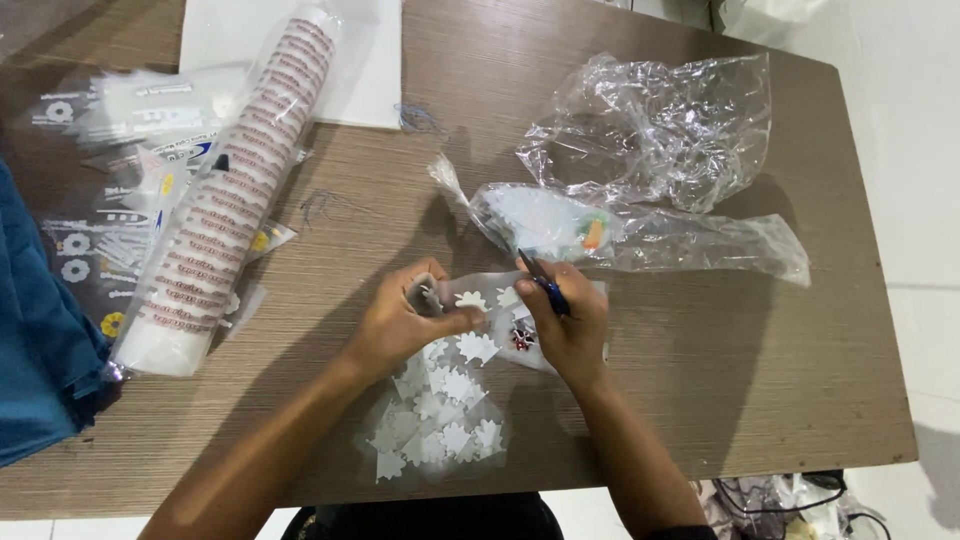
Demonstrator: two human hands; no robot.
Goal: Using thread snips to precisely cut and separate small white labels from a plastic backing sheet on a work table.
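Head view: both hands work at table [700,400] centre, over a small clear bag. L hand [405,325] pinches a small white cut-out [470,300] btwn thumb and fingers, fingers narrow, closed on it. R hand [570,325] grips a dark blue pen-like tool [543,283], prob. small scissors or a cutter, can't tell which; fingers curled tight round it, tip pointing up-left, near the cut-out.

More white cut-outs lie in a pile [440,420] just below L hand, on/in clear film, touching and overlapping.

Handling, as judged: cut-outs look v. light, thin, flat, prob. paper or foam; bend and crease easily, could slide on the film or scatter w/ a nudge. Best taken by an edge w/ a light fingertip pinch, not squeezed flat.

Elsewhere: crumpled clear bag [650,130] up right, second bag w/ an orange bit inside [640,235] just above R hand. Sleeve of stacked cups [235,200] lies tilted at left over printed packets [100,240]. White sheet [370,70] at top edge. Blue cloth [40,340] far left.
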